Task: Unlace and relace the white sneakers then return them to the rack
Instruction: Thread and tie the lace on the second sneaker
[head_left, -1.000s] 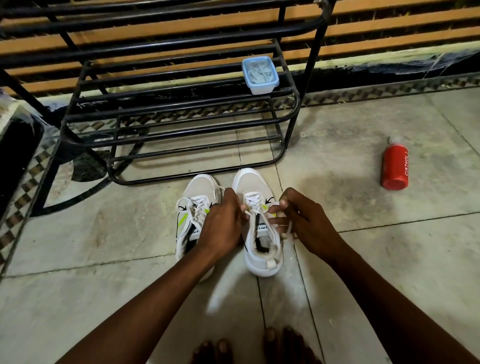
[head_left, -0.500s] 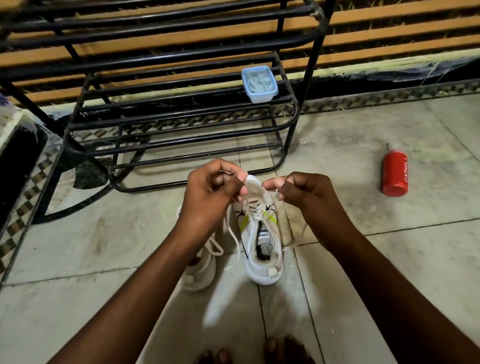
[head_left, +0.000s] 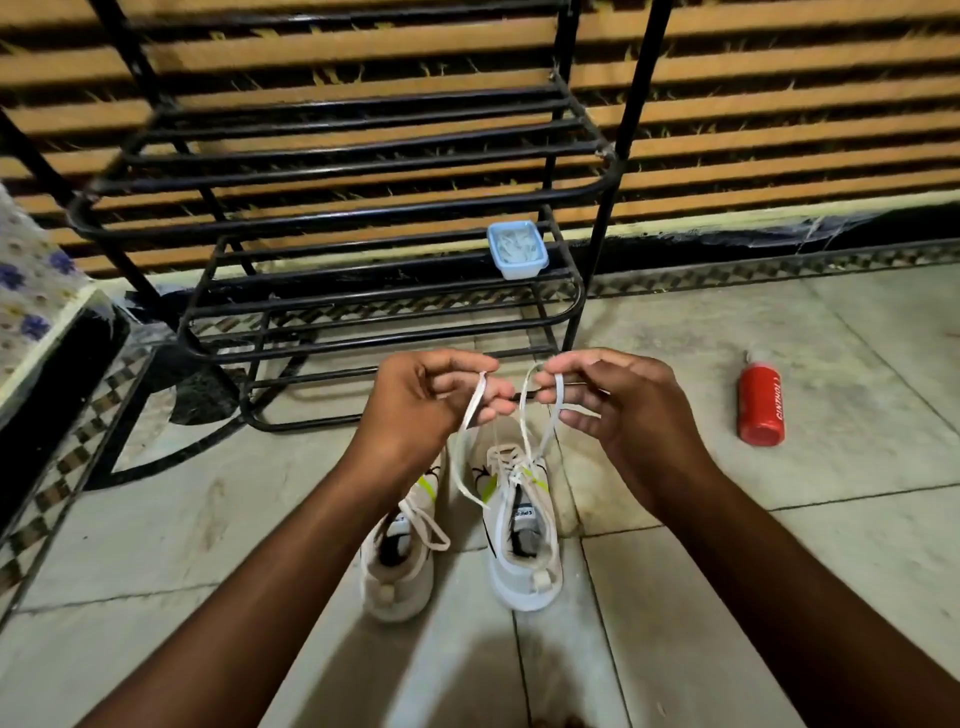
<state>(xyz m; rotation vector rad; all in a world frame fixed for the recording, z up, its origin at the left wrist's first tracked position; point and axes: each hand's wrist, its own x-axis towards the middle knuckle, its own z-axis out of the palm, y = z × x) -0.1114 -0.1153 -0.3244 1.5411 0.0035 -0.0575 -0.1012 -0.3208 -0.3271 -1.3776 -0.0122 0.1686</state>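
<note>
Both hands pinch right sneaker lace ends, raised; lacing unfinished, left sneaker loose, rack return pending.

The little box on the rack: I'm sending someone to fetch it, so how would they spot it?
Find the black metal shoe rack against the slatted wall. On a lower shelf, at its right end, sits a small pale blue plastic box with a clear lid. It is the only thing on the rack.

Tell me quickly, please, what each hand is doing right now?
Left hand: pinching one end of the white lace of the right-hand sneaker.
Right hand: pinching the other end of that lace.
</note>
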